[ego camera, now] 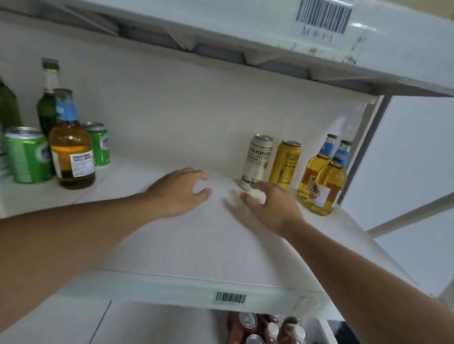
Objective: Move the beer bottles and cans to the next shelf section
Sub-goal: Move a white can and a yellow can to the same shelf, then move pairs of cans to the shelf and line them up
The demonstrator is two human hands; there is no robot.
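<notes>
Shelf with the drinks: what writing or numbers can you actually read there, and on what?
"A1-8-1-1", roughly, faint: under the barcode sticker on the upper shelf edge.
"IDKRON" and "CRAFT BEER": white can, first letters hidden.
Too blurred to read: yellow can, amber bottle labels, green cans, lower barcode.

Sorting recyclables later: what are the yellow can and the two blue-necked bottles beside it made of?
Yellow can: likely aluminium, with a matte printed body and a bare silvery rim. Two bottles: probably clear glass, glossy, with amber liquid showing through, though clear plastic can't be ruled out.
</notes>
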